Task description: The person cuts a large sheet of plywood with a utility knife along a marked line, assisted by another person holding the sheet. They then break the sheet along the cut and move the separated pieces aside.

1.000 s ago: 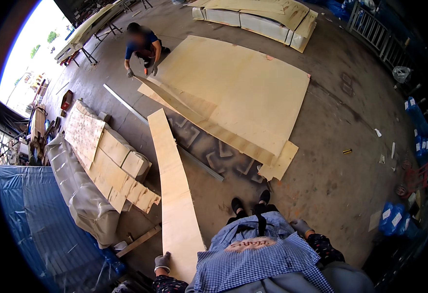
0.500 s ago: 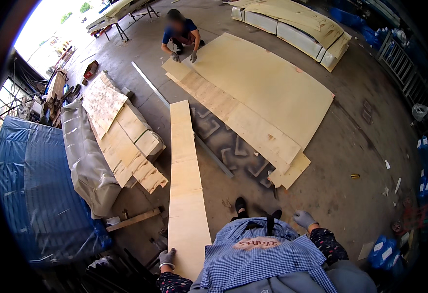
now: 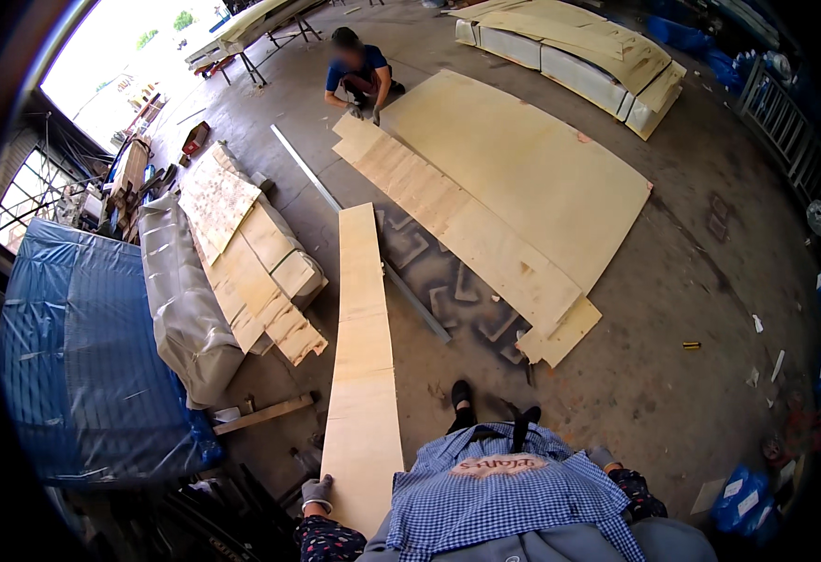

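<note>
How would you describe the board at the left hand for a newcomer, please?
From the big blue tarp at far left, look right, past the pile of boards. The long, narrow board there is the only one whose near end meets the left hand.

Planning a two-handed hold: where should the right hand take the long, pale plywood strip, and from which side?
Best, probably, to take the long, pale plywood strip by its right long edge toward the near end, with the grey-gloved right hand coming from the right. The strip is thin, and the grey-gloved left hand holds the opposite edge there.
</note>
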`<control>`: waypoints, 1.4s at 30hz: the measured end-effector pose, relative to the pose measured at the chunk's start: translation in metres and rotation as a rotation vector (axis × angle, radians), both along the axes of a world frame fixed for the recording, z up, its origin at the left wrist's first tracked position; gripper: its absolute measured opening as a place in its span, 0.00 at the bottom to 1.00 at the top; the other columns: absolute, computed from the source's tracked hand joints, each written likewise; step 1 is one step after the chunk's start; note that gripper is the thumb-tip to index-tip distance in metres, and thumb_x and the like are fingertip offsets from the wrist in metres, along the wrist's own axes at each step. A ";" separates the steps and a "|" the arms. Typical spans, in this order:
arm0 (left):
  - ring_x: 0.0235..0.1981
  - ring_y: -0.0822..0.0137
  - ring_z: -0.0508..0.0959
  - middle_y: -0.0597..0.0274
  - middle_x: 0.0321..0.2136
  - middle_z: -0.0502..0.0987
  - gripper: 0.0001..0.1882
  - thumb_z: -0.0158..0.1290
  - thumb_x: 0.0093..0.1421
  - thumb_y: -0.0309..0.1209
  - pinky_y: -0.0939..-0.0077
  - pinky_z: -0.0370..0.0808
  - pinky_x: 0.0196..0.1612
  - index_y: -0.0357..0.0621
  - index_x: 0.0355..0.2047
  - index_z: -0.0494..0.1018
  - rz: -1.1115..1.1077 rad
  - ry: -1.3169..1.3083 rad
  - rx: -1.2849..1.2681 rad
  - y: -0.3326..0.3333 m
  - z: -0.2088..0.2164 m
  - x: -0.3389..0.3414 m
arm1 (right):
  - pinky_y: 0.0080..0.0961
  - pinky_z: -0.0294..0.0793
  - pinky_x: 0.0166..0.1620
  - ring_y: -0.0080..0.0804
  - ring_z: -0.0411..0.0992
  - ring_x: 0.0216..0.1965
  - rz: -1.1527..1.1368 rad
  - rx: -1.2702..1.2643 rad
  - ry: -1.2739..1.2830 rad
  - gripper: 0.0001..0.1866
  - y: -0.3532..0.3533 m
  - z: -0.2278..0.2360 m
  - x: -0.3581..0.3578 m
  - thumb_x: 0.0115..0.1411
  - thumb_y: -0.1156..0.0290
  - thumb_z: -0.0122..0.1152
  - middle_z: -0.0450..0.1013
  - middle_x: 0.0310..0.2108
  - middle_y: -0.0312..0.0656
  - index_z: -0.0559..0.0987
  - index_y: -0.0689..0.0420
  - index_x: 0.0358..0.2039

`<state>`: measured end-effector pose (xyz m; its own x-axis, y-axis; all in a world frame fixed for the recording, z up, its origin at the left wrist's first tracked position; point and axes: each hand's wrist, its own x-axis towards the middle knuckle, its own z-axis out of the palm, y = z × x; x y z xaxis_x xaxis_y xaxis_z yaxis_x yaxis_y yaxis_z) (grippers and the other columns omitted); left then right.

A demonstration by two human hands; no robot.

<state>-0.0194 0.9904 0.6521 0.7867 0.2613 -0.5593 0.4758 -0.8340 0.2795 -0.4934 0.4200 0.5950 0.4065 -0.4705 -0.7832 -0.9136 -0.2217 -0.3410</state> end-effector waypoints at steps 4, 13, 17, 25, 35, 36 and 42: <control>0.27 0.62 0.77 0.54 0.26 0.80 0.20 0.65 0.50 0.42 0.67 0.73 0.32 0.34 0.30 0.79 0.118 -0.049 -0.019 0.016 -0.003 -0.046 | 0.42 0.73 0.43 0.53 0.74 0.37 0.019 -0.012 0.053 0.16 -0.012 0.008 -0.020 0.51 0.59 0.56 0.75 0.32 0.55 0.82 0.58 0.31; 0.23 0.65 0.74 0.57 0.22 0.79 0.18 0.63 0.53 0.40 0.67 0.72 0.29 0.34 0.28 0.78 0.229 -0.096 -0.004 0.010 0.001 -0.160 | 0.38 0.73 0.45 0.50 0.75 0.41 0.069 -0.145 -0.142 0.17 -0.101 0.010 0.039 0.53 0.60 0.55 0.76 0.37 0.53 0.81 0.57 0.36; 0.23 0.63 0.76 0.55 0.22 0.79 0.17 0.64 0.52 0.39 0.67 0.72 0.30 0.34 0.27 0.79 0.287 -0.053 0.042 0.017 -0.019 -0.212 | 0.38 0.73 0.45 0.49 0.75 0.41 0.099 -0.131 -0.152 0.17 -0.130 0.014 0.075 0.53 0.59 0.55 0.77 0.37 0.52 0.81 0.56 0.37; 0.28 0.57 0.80 0.52 0.25 0.81 0.22 0.60 0.53 0.47 0.63 0.73 0.35 0.36 0.28 0.80 0.127 0.122 0.174 0.003 -0.035 -0.261 | 0.37 0.74 0.43 0.47 0.76 0.40 0.295 -0.131 -0.111 0.17 -0.129 0.016 0.089 0.53 0.59 0.57 0.78 0.35 0.51 0.81 0.57 0.36; 0.33 0.51 0.80 0.48 0.29 0.80 0.11 0.56 0.49 0.34 0.62 0.76 0.38 0.39 0.28 0.81 -0.089 0.251 0.365 0.041 -0.056 -0.209 | 0.39 0.72 0.48 0.51 0.74 0.43 0.300 -0.096 -0.035 0.17 -0.119 0.013 0.059 0.54 0.58 0.53 0.76 0.39 0.52 0.81 0.54 0.37; 0.33 0.51 0.80 0.48 0.29 0.80 0.11 0.56 0.49 0.34 0.62 0.76 0.38 0.40 0.28 0.81 -0.067 0.195 0.337 0.039 -0.053 -0.201 | 0.40 0.72 0.48 0.51 0.74 0.43 0.268 -0.102 -0.032 0.17 -0.120 0.012 0.058 0.54 0.58 0.53 0.76 0.39 0.52 0.81 0.54 0.37; 0.15 0.65 0.73 0.60 0.17 0.74 0.05 0.54 0.53 0.22 0.72 0.70 0.18 0.37 0.31 0.76 0.355 0.081 -0.267 0.002 -0.033 -0.132 | 0.40 0.72 0.47 0.50 0.74 0.44 0.131 -0.097 -0.081 0.17 -0.103 -0.001 0.047 0.55 0.58 0.53 0.76 0.39 0.53 0.81 0.54 0.38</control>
